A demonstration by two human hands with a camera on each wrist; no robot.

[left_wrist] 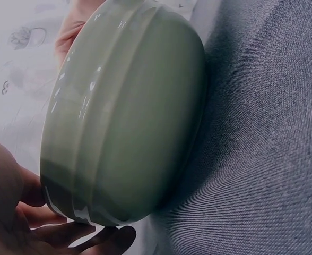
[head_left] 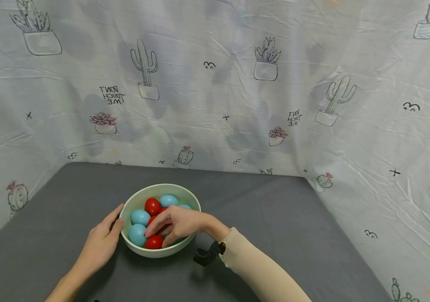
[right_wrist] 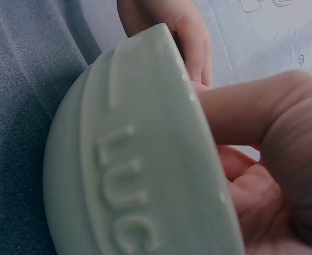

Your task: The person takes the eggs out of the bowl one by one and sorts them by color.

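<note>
A pale green bowl (head_left: 162,187) stands on the grey table and holds several blue and red eggs, such as a blue egg (head_left: 140,217) and a red egg (head_left: 152,205). My left hand (head_left: 111,224) rests with straight fingers against the bowl's left outer wall; the left wrist view shows that wall of the bowl (left_wrist: 129,117) and my fingers (left_wrist: 66,234) beside its base. My right hand (head_left: 162,228) reaches over the near rim, its fingers curled down among the eggs next to another red egg (head_left: 154,242). Whether it grips one is hidden. The right wrist view shows the bowl (right_wrist: 129,175) and my right hand (right_wrist: 283,159) curled inside.
The grey table (head_left: 275,218) is walled at the back and both sides by a white cactus-print sheet (head_left: 218,105). A black wrist mount (head_left: 207,254) sits on my beige right sleeve (head_left: 260,268).
</note>
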